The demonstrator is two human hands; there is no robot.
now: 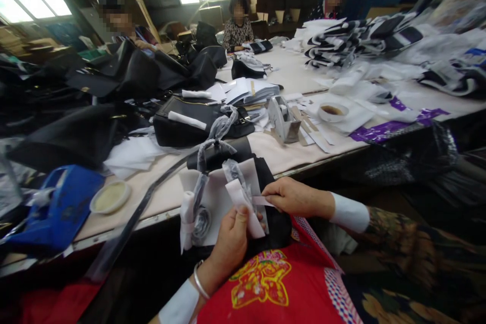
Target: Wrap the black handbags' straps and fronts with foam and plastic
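Note:
A black handbag (275, 223) rests on my lap against the table edge, partly wrapped in white paper (216, 195). My left hand (230, 245) is closed around a paper-wrapped part of the bag (243, 205), thumb on top. My right hand (292, 196) pinches a small white strip of tape or paper (261, 201) beside that wrapped part. A handle covered in clear plastic film (214, 139) rises from the bag. A white roll (187, 220) hangs at the bag's left side.
A long work table (288, 157) holds more black bags (190, 121), stacked white paper (246, 91), a tape dispenser (284, 119), two small dishes (110, 196) and striped fabric (341, 40). A blue bag (56, 207) lies at left. Three people sit at the far side.

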